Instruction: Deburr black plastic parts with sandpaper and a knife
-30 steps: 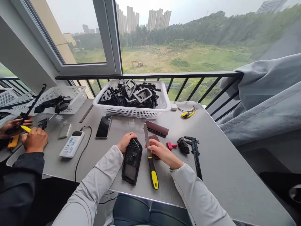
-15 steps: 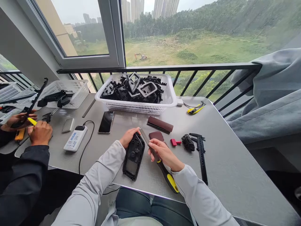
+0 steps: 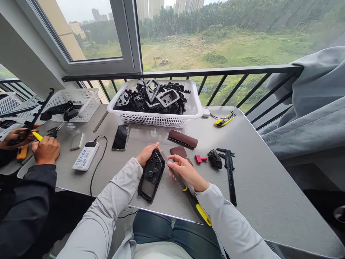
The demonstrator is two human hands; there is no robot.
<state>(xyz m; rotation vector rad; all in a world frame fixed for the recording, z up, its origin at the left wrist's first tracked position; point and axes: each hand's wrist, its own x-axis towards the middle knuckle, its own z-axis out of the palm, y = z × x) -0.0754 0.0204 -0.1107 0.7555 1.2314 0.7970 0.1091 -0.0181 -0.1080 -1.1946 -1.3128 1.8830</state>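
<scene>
My left hand point(image 3: 147, 154) grips the upper end of a black plastic housing point(image 3: 151, 176), which leans over the table near its front edge. My right hand point(image 3: 185, 172) pinches the metal blade of a flat file point(image 3: 177, 177); its black and yellow handle points back toward my right sleeve. The file's tip lies against or very close to the housing's upper right edge; contact cannot be made out. Behind my right hand lie a folded piece of brown sandpaper point(image 3: 178, 151) and a rolled sheet of sandpaper point(image 3: 183, 139).
A white basket point(image 3: 155, 119) of black plastic parts stands at the back. A phone point(image 3: 120, 137) and a cabled power bank point(image 3: 85, 157) lie left. Right are a red tool point(image 3: 200, 159), black caliper point(image 3: 230, 176) and yellow cutter point(image 3: 225, 121). A co-worker's hand point(image 3: 45, 150) works far left.
The file has slid, its handle now lower and further right. My right hand has shifted slightly up the blade toward the tip. My left hand still holds the housing.
</scene>
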